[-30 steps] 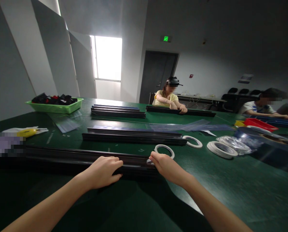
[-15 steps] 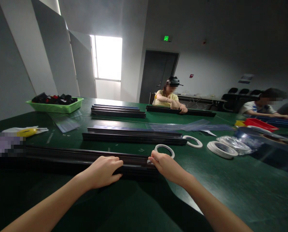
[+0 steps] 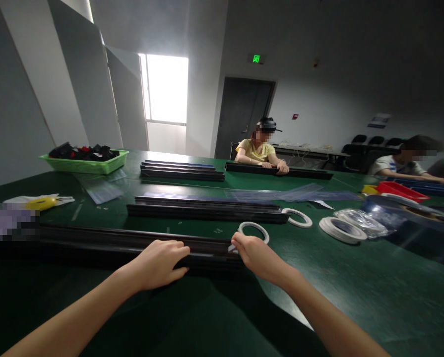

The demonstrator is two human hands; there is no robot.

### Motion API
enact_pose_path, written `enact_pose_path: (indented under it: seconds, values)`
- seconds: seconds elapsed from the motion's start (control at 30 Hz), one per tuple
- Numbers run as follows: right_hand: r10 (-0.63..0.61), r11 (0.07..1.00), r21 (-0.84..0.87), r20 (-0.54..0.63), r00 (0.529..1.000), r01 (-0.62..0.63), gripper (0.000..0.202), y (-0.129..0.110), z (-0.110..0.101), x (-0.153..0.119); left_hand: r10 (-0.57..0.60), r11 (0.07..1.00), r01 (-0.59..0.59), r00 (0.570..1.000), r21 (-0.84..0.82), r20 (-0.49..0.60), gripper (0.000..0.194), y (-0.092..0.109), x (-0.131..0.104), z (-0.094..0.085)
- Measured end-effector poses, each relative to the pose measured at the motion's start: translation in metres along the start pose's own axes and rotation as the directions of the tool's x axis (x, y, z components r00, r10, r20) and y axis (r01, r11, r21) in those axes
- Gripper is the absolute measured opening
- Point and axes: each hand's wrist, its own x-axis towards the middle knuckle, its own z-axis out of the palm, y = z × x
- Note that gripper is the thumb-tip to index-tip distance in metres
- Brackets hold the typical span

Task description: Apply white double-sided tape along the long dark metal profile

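A long black channel-shaped profile [image 3: 106,243] lies across the green table in front of me. My left hand [image 3: 164,263] is wrapped over its near edge, thumb on the front side and fingers on top. At the profile's right end my right hand [image 3: 253,253] is closed in a pinch, its fingertips on a small white strip of tape [image 3: 232,249] at the channel. Just behind that hand lies a white roll of tape [image 3: 264,233], partly covered by it. Whether the strip is joined to the roll I cannot tell.
More black profiles [image 3: 207,213] lie beyond mine, with another tape roll [image 3: 303,218] at their end. Stacked rolls [image 3: 343,230] sit to the right. A green basket [image 3: 84,167] of black parts stands back left. Two people work across the table [image 3: 404,307].
My right fingertips have shifted very slightly at the profile's end, and a bit more of the white strip shows. My left hand stays put. Across the table, a co-worker's raised hand has lowered.
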Motion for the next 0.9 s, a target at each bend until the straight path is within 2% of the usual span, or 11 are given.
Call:
enact_pose_path:
  seconds: [0.3, 0.73, 0.9]
  values:
    - [0.02, 1.0, -0.019, 0.029, 0.999, -0.02, 0.023, -0.0029, -0.0038, 0.0008, -0.005, 1.0, 0.005, 1.0, -0.005, 0.003, 0.019, 0.0012, -0.0005, -0.0011]
    - [-0.004, 1.0, -0.019, -0.016, 1.0, 0.004, 0.026, -0.0001, -0.0003, 0.0004, -0.005, 1.0, 0.005, 1.0, 0.001, 0.002, 0.02, 0.0006, -0.0008, -0.0007]
    - [0.019, 1.0, -0.001, 0.0, 1.0, -0.019, 0.026, -0.0006, -0.0011, 0.0004, -0.004, 1.0, 0.004, 1.0, -0.002, 0.007, 0.022, 0.0001, -0.001, 0.0004]
